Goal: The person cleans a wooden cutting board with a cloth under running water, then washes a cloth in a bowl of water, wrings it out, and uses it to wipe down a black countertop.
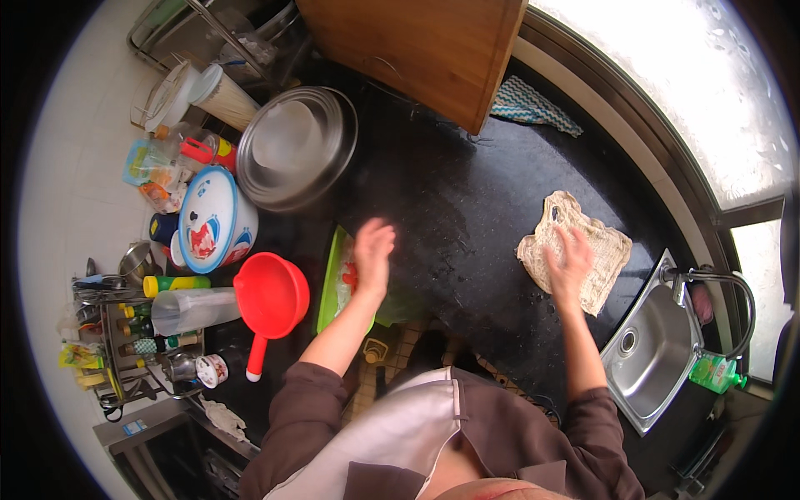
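Observation:
A worn beige cloth [603,253] lies spread on the black countertop [437,187], left of the sink. My right hand [570,265] is over this cloth with its fingers apart; whether it touches the cloth is unclear. My left hand [373,256], somewhat blurred, is beside a green tray [328,281] at the counter's front edge, its fingers partly bent and nothing seen in them. Inside the tray are a clear plastic bag and something red, partly hidden by my left hand and forearm.
A red ladle-shaped scoop [272,297], a lidded enamel pot [209,219] and a large metal basin [297,147] stand to the left. A wooden board [419,56] rises at the back near a striped cloth [531,106]. At right are a steel sink [656,347] and a green soap bottle [714,373].

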`<act>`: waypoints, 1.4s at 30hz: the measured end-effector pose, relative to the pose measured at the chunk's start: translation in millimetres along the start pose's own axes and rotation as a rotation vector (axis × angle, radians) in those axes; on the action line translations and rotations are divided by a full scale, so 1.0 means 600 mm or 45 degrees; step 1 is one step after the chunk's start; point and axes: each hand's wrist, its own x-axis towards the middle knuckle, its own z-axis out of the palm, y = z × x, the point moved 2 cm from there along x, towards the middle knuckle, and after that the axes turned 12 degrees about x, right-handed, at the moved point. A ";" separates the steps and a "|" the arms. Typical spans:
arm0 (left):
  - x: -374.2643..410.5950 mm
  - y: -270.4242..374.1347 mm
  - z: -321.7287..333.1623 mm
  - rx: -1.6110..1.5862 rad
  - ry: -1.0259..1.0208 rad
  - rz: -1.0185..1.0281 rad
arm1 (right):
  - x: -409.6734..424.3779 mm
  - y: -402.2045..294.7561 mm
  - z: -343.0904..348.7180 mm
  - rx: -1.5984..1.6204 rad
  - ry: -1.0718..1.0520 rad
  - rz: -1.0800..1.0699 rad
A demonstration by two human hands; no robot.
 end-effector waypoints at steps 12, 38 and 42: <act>0.021 -0.025 0.104 1.610 -0.247 0.887 | 0.052 0.079 0.109 -0.431 -0.291 -0.173; 0.023 -0.021 0.105 1.542 -0.233 0.841 | 0.327 -0.175 0.431 -0.121 -0.257 -0.684; 0.019 -0.020 0.102 1.479 -0.161 0.876 | 0.240 -0.162 0.388 -0.126 -0.381 -0.896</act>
